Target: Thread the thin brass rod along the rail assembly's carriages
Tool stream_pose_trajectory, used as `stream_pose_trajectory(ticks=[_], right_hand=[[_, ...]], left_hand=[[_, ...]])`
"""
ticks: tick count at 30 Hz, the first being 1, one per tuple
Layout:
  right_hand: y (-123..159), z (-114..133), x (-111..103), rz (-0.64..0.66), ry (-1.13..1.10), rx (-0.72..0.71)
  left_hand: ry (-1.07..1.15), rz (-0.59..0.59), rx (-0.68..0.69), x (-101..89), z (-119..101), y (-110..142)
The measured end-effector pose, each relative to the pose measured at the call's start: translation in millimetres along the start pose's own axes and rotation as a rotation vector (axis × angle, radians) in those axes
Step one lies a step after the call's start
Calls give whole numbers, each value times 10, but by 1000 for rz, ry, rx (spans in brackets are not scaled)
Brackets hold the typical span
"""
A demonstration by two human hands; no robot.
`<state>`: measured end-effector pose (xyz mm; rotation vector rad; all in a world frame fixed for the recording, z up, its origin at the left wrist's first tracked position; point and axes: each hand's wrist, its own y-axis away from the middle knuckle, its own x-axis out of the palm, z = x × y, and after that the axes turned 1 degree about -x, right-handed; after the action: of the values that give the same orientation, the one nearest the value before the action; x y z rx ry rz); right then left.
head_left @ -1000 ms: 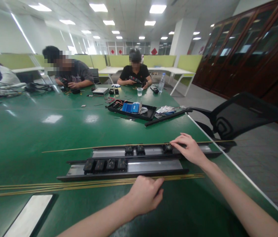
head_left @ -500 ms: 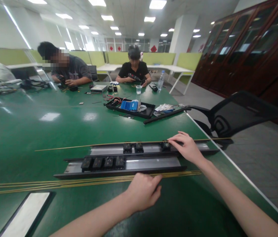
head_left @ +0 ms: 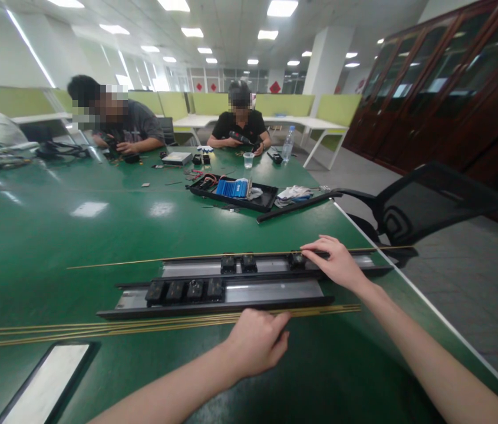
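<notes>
My right hand (head_left: pixel 335 262) pinches a long thin brass-coloured rod (head_left: pixel 120 264) that lies along the back edge of the far black rail (head_left: pixel 270 265). Small black square blocks (head_left: pixel 249 263) sit in that rail, one of them right beside my right fingertips. In front of it the near black rail (head_left: pixel 270 293) holds several more black blocks (head_left: pixel 194 291) side by side at its left half. My left hand (head_left: pixel 257 344) is curled closed at the near rail's front, by a bundle of brass-coloured rods (head_left: pixel 142 325); whatever its fingers hold is hidden.
A dark-framed white panel (head_left: pixel 45 383) lies at the lower left. Farther back stand a black tray (head_left: pixel 266 202) with a blue item, gloves (head_left: pixel 295 194), a cup (head_left: pixel 249 159) and a bottle (head_left: pixel 289 144). A chair (head_left: pixel 429 200) is right of the table edge; people sit across.
The thin rod along the far rail has slid slightly to the right. Both my hands stay almost where they were.
</notes>
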<state>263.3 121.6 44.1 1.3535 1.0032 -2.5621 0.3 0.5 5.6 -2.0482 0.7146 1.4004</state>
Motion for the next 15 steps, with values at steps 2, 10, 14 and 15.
stream_pose_trajectory(ticks=[2,10,14,15], right_hand=[[0,10,2,-16,-3,15],[0,52,19,-42,-35,73],[-2,60,10,-35,-52,94],[-4,60,6,-33,-56,95]], left_hand=[[-2,1,0,1,4,0],[-4,7,-1,5,11,4],[-3,9,-5,-6,0,3],[-2,10,-5,-8,-1,1]])
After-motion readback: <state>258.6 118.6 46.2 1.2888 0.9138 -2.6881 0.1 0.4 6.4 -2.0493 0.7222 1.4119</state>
